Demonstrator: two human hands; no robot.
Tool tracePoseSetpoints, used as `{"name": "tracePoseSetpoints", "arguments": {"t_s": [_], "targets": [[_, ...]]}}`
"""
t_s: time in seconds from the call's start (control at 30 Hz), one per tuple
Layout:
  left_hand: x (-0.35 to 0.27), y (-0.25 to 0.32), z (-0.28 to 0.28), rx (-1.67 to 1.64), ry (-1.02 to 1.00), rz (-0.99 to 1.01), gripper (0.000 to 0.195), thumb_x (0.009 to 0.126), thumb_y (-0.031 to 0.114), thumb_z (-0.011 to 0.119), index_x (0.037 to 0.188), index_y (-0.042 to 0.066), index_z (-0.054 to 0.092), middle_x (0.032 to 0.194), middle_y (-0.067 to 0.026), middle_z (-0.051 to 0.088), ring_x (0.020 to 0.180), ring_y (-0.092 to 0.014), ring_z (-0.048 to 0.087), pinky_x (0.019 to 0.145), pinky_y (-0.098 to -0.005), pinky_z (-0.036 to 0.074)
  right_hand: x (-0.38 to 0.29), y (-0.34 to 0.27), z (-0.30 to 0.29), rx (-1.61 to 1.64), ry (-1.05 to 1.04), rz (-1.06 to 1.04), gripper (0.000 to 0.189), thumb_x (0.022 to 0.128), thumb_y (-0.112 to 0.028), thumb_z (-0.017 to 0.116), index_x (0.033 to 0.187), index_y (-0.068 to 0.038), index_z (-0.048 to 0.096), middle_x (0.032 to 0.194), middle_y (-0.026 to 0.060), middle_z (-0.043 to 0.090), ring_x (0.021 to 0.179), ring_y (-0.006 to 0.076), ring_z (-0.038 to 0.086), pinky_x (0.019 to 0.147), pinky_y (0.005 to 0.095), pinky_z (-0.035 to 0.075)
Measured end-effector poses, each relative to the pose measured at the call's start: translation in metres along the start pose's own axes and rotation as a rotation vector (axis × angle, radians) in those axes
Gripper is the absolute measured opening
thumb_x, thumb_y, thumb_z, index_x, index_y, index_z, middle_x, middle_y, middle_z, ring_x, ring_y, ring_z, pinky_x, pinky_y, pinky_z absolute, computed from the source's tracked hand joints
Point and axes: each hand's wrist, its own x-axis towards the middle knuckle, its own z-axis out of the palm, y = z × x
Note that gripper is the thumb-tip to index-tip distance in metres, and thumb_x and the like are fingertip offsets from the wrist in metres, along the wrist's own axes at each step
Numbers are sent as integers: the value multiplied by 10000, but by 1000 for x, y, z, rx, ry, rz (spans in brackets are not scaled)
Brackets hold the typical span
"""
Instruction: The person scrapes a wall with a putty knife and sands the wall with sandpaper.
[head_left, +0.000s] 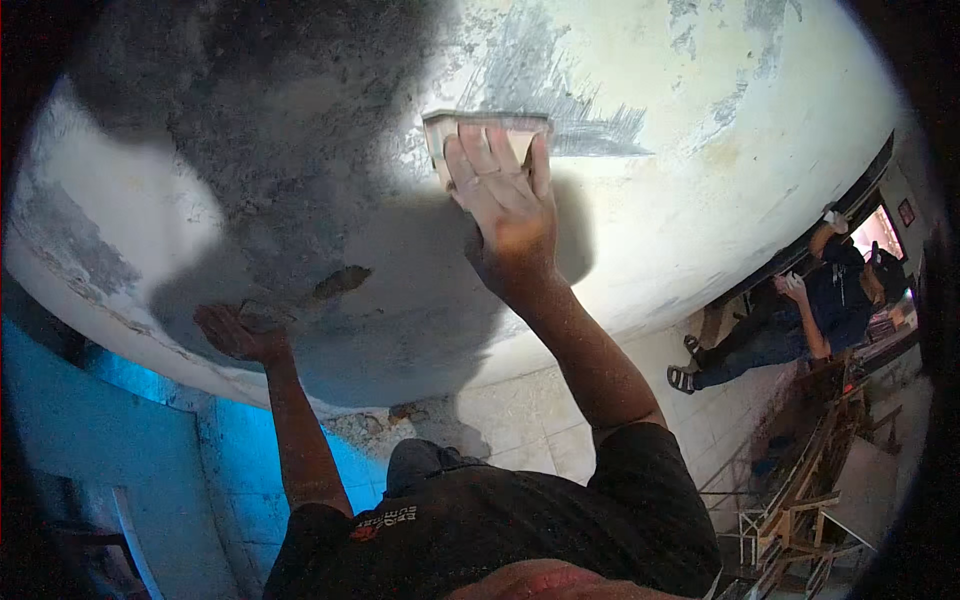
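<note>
My right hand (506, 199) lies over a pale flat pad (442, 139) with a dark far edge, pressing it against a broad surface (660, 217) in white and grey. Beyond the pad, scratchy grey streaks (525, 67) mark the white coat. Lower on the left, my left hand (244, 334) rests palm-down in shadow near the surface's near edge, with nothing visible in it. A dark brown blemish (343, 281) shows between the two hands. What lies under my right palm is hidden.
At the far right another person (832, 300) in dark clothes and sandals has hands near the surface's edge. Wooden and metal frames (802, 510) stand at the lower right. A blue wall (112, 420) is on the left. Pale floor tiles (517, 420) show below the edge.
</note>
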Motion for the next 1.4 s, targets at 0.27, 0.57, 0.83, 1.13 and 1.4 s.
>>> {"name": "tracePoseSetpoints", "arguments": {"t_s": [0.27,0.57,0.83,1.13,1.4], "targets": [[-11,-12,2,16,0,25,826,734,470,720,1388,78,400,1418,-192,391,1292,-405,390,1025,-584,315,36,28,-28,-268,-90,-345,331,893,-155,537,1220,-188,575,1321,-3,545,1270,133,454,1117,544,225],[-144,13,-124,-154,-557,-338,485,835,158,628,1285,22,514,1186,-186,602,1110,-342,564,1033,-522,314,62,88,-69,-297,-108,-532,344,863,-35,505,1176,-153,587,1358,7,510,1300,173,425,1148,415,240],[-375,5,-359,0,-1590,-489,366,793,174,572,1156,133,606,804,-181,656,759,-392,633,627,-506,465,91,86,-75,-406,-225,-694,235,864,-77,549,1079,-110,637,1376,31,489,1323,195,399,1124,427,291],[-428,-63,-360,280,-1972,-719,249,841,195,493,991,61,640,1038,-178,630,989,-359,600,828,-448,491,86,88,-78,-354,-421,-747,417,803,-23,598,1189,-180,582,1376,15,481,1318,264,394,1102,430,329],[-338,-30,-277,-20,-1855,-831,318,858,232,469,1093,75,612,1147,-174,611,1100,-369,561,907,-469,469,66,79,-74,-156,-423,-526,256,910,-131,502,1120,-56,629,1264,122,571,1220,268,504,1062,405,364]]}}
